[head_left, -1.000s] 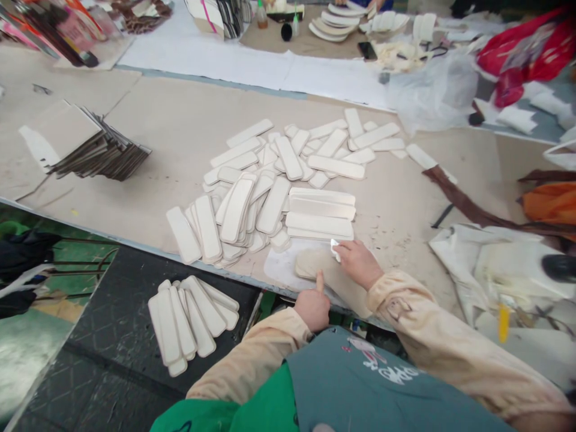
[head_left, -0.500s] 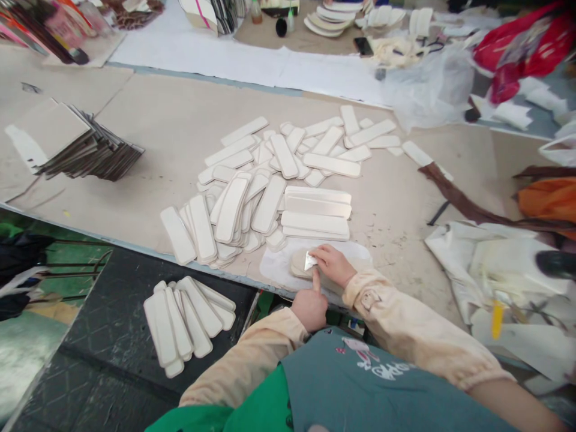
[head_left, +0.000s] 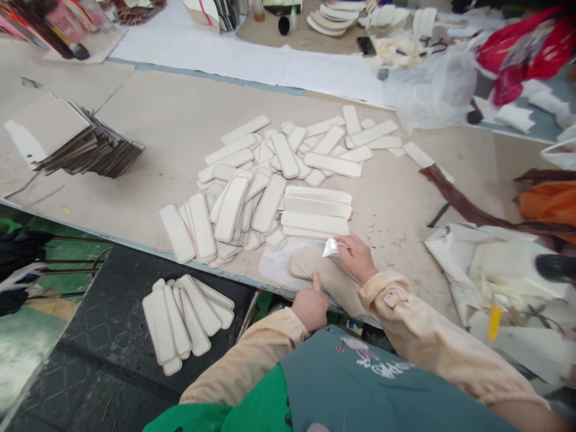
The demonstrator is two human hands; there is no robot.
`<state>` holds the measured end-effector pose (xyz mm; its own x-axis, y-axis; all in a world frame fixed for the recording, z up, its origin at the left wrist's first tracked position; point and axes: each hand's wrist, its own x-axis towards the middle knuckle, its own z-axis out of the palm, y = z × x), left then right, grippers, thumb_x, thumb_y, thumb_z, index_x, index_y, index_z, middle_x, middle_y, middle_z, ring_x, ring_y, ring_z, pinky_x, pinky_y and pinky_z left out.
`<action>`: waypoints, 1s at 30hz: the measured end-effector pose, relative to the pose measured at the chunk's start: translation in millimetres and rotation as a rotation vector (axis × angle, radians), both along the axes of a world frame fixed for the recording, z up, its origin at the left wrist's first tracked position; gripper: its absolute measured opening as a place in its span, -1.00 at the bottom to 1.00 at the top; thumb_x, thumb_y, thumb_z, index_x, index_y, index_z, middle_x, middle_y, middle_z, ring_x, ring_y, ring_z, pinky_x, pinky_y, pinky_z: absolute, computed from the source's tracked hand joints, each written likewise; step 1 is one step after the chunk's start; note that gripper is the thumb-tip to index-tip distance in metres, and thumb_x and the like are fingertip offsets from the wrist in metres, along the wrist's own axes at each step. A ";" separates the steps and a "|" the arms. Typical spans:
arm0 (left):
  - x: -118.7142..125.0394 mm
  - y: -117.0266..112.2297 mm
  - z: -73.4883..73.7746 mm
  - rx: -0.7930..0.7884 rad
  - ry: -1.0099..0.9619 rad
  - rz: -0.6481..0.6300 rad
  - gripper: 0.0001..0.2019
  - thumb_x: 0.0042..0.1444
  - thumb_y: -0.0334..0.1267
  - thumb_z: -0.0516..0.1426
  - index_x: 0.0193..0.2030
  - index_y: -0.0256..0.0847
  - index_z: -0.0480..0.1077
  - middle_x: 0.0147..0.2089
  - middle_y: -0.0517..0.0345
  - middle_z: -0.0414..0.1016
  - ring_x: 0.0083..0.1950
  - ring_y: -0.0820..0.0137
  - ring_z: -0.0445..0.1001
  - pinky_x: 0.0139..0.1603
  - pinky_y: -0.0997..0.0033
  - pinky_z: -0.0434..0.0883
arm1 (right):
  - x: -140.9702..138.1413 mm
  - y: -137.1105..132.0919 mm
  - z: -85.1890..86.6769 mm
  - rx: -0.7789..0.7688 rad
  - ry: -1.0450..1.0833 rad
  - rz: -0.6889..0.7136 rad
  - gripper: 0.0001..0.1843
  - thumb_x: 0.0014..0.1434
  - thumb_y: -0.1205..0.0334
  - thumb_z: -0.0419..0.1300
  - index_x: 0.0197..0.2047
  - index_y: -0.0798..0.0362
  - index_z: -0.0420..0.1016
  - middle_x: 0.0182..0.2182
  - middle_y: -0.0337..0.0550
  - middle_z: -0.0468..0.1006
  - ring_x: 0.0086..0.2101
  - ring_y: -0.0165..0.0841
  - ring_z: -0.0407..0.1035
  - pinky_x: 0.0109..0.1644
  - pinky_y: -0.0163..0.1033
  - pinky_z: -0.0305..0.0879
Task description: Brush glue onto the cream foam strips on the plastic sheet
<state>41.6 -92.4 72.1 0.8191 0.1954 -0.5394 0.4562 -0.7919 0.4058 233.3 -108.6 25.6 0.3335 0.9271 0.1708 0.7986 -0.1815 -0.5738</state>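
On a white sheet [head_left: 275, 259] at the table's near edge lies a rounded beige strip [head_left: 330, 277]. My left hand [head_left: 310, 307] reaches its lower edge, with the index finger stretched out onto it and the other fingers curled; it grasps nothing. In a pinch, my right hand [head_left: 357, 257] holds a small folded white scrap [head_left: 332, 247], its material unclear, over the strip's far side. Just beyond are neatly laid off-white strips [head_left: 315, 223]. A loose heap of similar strips [head_left: 234, 207] spreads behind and to the left.
More strips [head_left: 191, 315] rest on a black surface [head_left: 103, 336] at lower left. A leaning stack of dark-edged panels [head_left: 92, 144] stands at left. To the right are a brown strap [head_left: 463, 198], a white bag [head_left: 495, 264] and a clear plastic bag [head_left: 434, 90].
My right hand has moved right along the beige strip with the white scrap, uncovering more of the strip. My left hand has stayed nearly in place.
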 end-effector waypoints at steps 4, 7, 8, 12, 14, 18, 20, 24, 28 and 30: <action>0.5 -0.6 -1.1 0.017 -0.001 0.006 -0.73 -0.03 -0.32 0.06 -0.21 -0.39 0.46 0.11 -0.50 0.28 -0.34 0.21 0.53 -0.39 0.25 0.46 | -25.9 -4.3 -0.8 -0.022 0.085 0.204 -0.77 0.14 0.25 0.12 -0.12 0.07 0.46 -0.24 -0.06 0.42 -0.20 -0.30 0.33 -0.11 -0.20 0.32; 2.0 -1.6 -2.2 0.041 0.019 -0.002 -0.72 -0.02 -0.32 0.05 -0.19 -0.40 0.45 0.05 -0.48 0.34 -0.35 0.21 0.53 -0.40 0.26 0.46 | -31.2 0.7 -7.9 -0.090 0.016 0.303 -0.80 0.18 0.29 0.08 -0.17 0.04 0.49 -0.25 -0.07 0.41 -0.21 -0.32 0.31 -0.10 -0.22 0.30; 2.6 -1.8 -1.9 0.049 0.021 -0.009 -0.72 -0.01 -0.31 0.05 -0.19 -0.39 0.45 0.08 -0.50 0.31 -0.35 0.21 0.53 -0.41 0.26 0.46 | -28.1 3.4 -9.7 -0.113 -0.013 0.288 -0.81 0.19 0.30 0.07 -0.20 0.04 0.51 -0.27 -0.07 0.41 -0.23 -0.32 0.31 -0.11 -0.23 0.29; 3.9 -2.0 0.7 0.063 0.033 -0.033 -0.73 -0.02 -0.28 0.07 -0.20 -0.39 0.45 0.20 -0.55 0.15 -0.34 0.21 0.53 -0.40 0.25 0.46 | -9.0 11.4 -7.4 -0.157 -0.075 0.155 -0.77 0.20 0.33 0.03 -0.27 0.09 0.53 -0.36 -0.06 0.41 -0.30 -0.31 0.31 -0.18 -0.22 0.28; 3.9 -2.1 1.1 0.061 0.029 -0.035 -0.73 -0.03 -0.28 0.08 -0.21 -0.38 0.45 0.21 -0.54 0.14 -0.35 0.21 0.53 -0.40 0.25 0.46 | -8.4 11.7 -2.4 -0.105 -0.054 0.111 -0.77 0.21 0.30 0.03 -0.21 0.09 0.51 -0.33 -0.05 0.40 -0.28 -0.30 0.30 -0.16 -0.21 0.28; 3.9 -2.5 -1.5 0.050 0.009 -0.012 -0.73 -0.03 -0.29 0.07 -0.22 -0.39 0.46 0.19 -0.54 0.16 -0.36 0.19 0.54 -0.41 0.23 0.46 | -25.7 9.3 1.8 -0.077 -0.030 0.241 -0.79 0.21 0.29 0.04 -0.20 0.06 0.49 -0.32 -0.09 0.39 -0.26 -0.33 0.27 -0.15 -0.25 0.25; 4.3 -2.6 -2.7 0.051 0.012 0.004 -0.72 -0.03 -0.29 0.07 -0.21 -0.40 0.46 0.19 -0.53 0.17 -0.35 0.19 0.54 -0.40 0.23 0.46 | -28.7 10.0 -1.5 -0.116 -0.051 0.296 -0.80 0.20 0.32 0.04 -0.26 0.06 0.50 -0.35 -0.11 0.38 -0.29 -0.35 0.26 -0.18 -0.28 0.23; 5.2 -2.7 -2.1 0.041 0.004 0.005 -0.74 -0.05 -0.31 0.09 -0.25 -0.41 0.46 0.16 -0.54 0.21 -0.35 0.21 0.53 -0.40 0.24 0.46 | -11.4 14.4 -7.7 -0.159 -0.097 0.152 -0.78 0.19 0.37 0.04 -0.33 0.11 0.52 -0.38 -0.08 0.37 -0.33 -0.34 0.26 -0.21 -0.28 0.23; 5.6 -2.8 -0.6 0.041 0.000 -0.006 -0.75 -0.06 -0.31 0.09 -0.26 -0.40 0.45 0.12 -0.53 0.27 -0.36 0.19 0.53 -0.41 0.23 0.46 | -10.6 13.7 -1.2 -0.088 -0.065 0.170 -0.78 0.21 0.33 0.02 -0.21 0.11 0.50 -0.31 -0.07 0.37 -0.27 -0.34 0.26 -0.14 -0.29 0.23; 6.2 -2.7 -0.4 0.040 0.010 -0.009 -0.75 -0.04 -0.30 0.08 -0.25 -0.40 0.45 0.05 -0.50 0.34 -0.35 0.19 0.53 -0.39 0.23 0.47 | -20.8 11.4 1.7 -0.086 -0.057 0.302 -0.78 0.21 0.33 0.02 -0.22 0.07 0.50 -0.30 -0.10 0.37 -0.26 -0.35 0.25 -0.14 -0.30 0.22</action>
